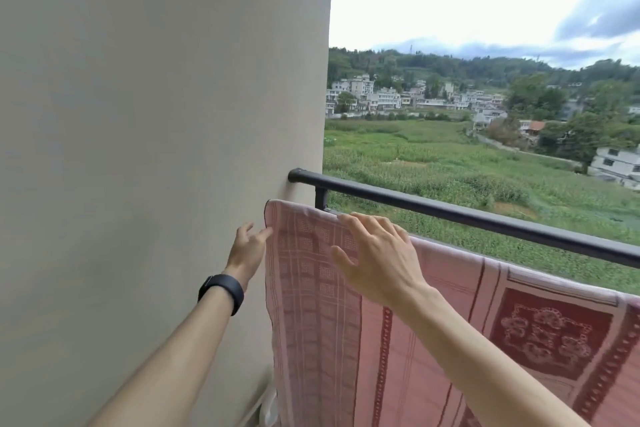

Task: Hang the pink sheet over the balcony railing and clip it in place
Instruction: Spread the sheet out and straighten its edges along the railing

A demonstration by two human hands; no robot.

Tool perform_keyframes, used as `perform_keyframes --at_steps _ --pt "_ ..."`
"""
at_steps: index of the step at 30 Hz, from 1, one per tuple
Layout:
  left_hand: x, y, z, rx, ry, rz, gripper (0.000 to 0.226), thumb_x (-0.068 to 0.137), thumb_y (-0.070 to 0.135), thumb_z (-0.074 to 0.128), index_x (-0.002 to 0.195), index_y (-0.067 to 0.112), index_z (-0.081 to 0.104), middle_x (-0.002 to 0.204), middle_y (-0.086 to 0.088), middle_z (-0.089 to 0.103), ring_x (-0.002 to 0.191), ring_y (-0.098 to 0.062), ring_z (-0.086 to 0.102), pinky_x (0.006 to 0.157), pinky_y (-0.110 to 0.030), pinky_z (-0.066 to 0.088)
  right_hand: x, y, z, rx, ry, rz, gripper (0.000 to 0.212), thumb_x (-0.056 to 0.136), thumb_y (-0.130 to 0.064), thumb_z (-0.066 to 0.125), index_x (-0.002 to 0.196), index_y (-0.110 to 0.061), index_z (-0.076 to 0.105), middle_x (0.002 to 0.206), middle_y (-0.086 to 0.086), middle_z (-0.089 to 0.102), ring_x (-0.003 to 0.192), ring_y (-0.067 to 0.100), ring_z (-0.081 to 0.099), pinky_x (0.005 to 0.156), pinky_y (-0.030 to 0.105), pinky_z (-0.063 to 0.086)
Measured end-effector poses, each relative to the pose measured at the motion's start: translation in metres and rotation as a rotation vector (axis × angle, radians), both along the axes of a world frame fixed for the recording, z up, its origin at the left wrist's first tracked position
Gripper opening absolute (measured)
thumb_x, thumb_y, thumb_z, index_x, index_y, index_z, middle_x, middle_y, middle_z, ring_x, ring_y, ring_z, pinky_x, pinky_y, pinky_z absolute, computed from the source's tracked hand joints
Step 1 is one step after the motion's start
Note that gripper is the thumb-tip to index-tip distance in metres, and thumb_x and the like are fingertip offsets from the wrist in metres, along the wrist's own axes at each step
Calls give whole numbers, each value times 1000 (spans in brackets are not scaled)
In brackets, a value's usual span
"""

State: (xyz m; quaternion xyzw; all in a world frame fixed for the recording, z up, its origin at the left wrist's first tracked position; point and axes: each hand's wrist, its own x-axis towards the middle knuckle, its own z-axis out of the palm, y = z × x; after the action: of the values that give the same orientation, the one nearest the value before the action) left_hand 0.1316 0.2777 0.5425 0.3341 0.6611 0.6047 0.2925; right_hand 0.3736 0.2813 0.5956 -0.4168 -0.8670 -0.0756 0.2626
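Note:
The pink sheet, woven with dark red patterns, hangs over a lower bar of the balcony railing, its left edge close to the wall. The black top rail runs above and beyond it, bare. My left hand, a black band on its wrist, has fingers spread and its fingertips touch the sheet's left edge near the top corner. Spread flat with fingers apart, my right hand rests against the sheet just below its top fold. No clip is visible.
A plain beige wall fills the left half and meets the railing's end. Beyond the railing lie green fields, houses and wooded hills far below. Something white shows at the foot of the wall.

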Motion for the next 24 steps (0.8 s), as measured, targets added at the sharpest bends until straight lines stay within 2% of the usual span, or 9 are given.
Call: perform_keyframes --at_steps 3,5,8,10,13,15,18,22,24 --pt "-34 19 5 -12 -35 -142 58 93 40 60 143 17 42 147 -2 46 132 -18 43 107 -39 33 -52 17 11 -70 3 -27 65 96 -61 41 152 -30 31 151 -5 46 139 20 39 114 43 30" --pt "-36 24 -1 -5 -101 -261 37 92 42 62 123 22 57 130 1 61 120 -13 52 99 -38 35 -72 26 13 -123 -20 -68 68 96 -62 40 154 -28 29 147 -2 51 135 22 44 112 44 33" --pt "-46 36 -5 51 -202 -364 32 90 41 67 113 19 62 113 3 71 114 -13 60 102 -41 38 -102 41 19 -154 -54 -81 65 96 -63 38 150 -28 35 134 -2 62 122 22 57 96 40 46" --pt "-61 47 0 126 -260 -371 32 90 32 70 113 14 60 111 -3 73 109 -17 66 100 -41 46 -123 49 25 -163 -58 -93 56 96 -63 39 142 -30 46 123 -3 67 108 22 64 81 36 50" --pt "-81 61 8 220 -246 -326 29 89 24 71 111 9 60 109 -12 72 89 -20 72 82 -37 58 -145 60 28 -117 -29 -126 37 97 -61 42 115 -33 58 106 -5 69 86 21 63 68 33 46" --pt "-84 64 9 260 -203 -300 30 88 25 72 110 8 61 103 -12 73 79 -17 72 69 -30 58 -152 64 28 -77 -17 -144 35 97 -61 43 106 -31 59 98 -6 69 80 21 64 66 33 46" --pt "-83 69 6 294 -152 -273 28 88 29 71 107 10 62 94 -7 75 71 -13 72 62 -24 56 -157 67 24 -45 0 -147 34 97 -57 43 105 -28 60 94 -4 68 78 22 64 65 33 47" --pt "-77 71 -5 254 -129 -303 25 90 38 67 105 18 62 86 -5 74 68 -12 67 62 -29 55 -172 71 24 -81 -121 -158 40 95 -62 41 89 -24 54 81 -1 61 73 25 59 65 35 46" --pt "-72 65 -21 211 -142 -319 30 91 42 65 110 19 61 87 -2 72 71 -9 66 64 -27 54 -183 77 24 -85 -133 -167 37 98 -55 39 85 -24 53 81 1 61 72 27 59 64 35 45"
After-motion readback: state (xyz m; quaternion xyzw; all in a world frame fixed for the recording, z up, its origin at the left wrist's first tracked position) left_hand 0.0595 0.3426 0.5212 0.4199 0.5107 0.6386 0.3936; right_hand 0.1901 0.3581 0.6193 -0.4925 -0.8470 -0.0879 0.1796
